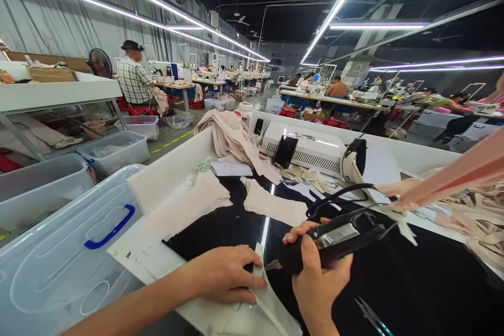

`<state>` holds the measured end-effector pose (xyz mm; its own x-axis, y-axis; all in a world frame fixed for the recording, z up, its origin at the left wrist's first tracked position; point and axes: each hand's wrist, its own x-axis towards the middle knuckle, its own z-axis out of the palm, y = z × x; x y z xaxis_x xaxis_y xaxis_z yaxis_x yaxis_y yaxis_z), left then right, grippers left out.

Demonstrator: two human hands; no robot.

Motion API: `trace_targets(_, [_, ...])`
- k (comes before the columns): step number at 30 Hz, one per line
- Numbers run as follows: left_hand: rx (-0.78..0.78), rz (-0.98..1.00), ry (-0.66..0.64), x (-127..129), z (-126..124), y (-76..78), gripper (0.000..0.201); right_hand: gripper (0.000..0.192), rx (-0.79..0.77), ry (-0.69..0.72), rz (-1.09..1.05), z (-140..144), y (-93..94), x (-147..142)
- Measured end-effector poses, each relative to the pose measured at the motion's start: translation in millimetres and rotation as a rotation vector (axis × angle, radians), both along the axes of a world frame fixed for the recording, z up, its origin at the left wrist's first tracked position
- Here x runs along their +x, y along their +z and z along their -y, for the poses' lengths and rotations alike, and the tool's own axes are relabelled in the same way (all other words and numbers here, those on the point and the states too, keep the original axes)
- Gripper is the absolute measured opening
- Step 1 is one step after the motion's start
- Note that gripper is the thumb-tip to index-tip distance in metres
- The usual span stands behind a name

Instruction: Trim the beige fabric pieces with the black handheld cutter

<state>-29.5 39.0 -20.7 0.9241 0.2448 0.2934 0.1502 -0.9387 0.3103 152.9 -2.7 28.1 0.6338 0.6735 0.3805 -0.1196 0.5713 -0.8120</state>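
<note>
My right hand (321,289) is closed around a black corded hand tool (334,241) with a metal plate on its side. The tool's narrow tip points left, at the edge of a pale fabric piece (271,302) near the table's front edge. Fingers stretched out, my left hand (224,275) lies on that fabric and presses it down just left of the tip. Whether the tip touches the cloth I cannot tell. Beyond my hands lie two stacks of cut beige fabric, a left stack (200,197) and a middle stack (273,202). Metal tweezers (372,317) rest right of my right hand.
A white vented box (303,142) stands at the back with a phone (285,152) against it. Draped fabric (232,136) is heaped behind the stacks. A peach strip (460,173) hangs down from the right. A lidded plastic tub (71,257) stands left of the table.
</note>
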Motion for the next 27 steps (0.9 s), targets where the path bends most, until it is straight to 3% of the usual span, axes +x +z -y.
trace_targets(8, [-0.009, 0.032, -0.005, -0.7, -0.7, -3.3, 0.03, 0.035, -0.038, -0.027, 0.066, -4.4, 1.6, -2.3])
trace_targets(12, [-0.063, 0.022, 0.061, 1.0, 3.6, -0.9, 0.03, 0.039, -0.067, -0.06, 0.084, -3.6, 4.4, 6.6])
trace_targets(19, [-0.058, -0.026, 0.301, 17.2, 17.0, 8.3, 0.023, 0.04, -0.172, -0.09, 0.271, 9.7, 8.2, 48.8])
trace_targets(23, [-0.022, -0.059, 0.33, 22.9, 17.0, 8.5, 0.006, 0.055, -0.318, -0.146, 0.347, 21.5, 8.1, 74.9])
trace_targets(27, [-0.085, -0.056, 0.33, 23.2, 11.9, 7.9, 0.014, 0.059, -0.406, -0.163, 0.464, 35.1, 4.8, 98.4])
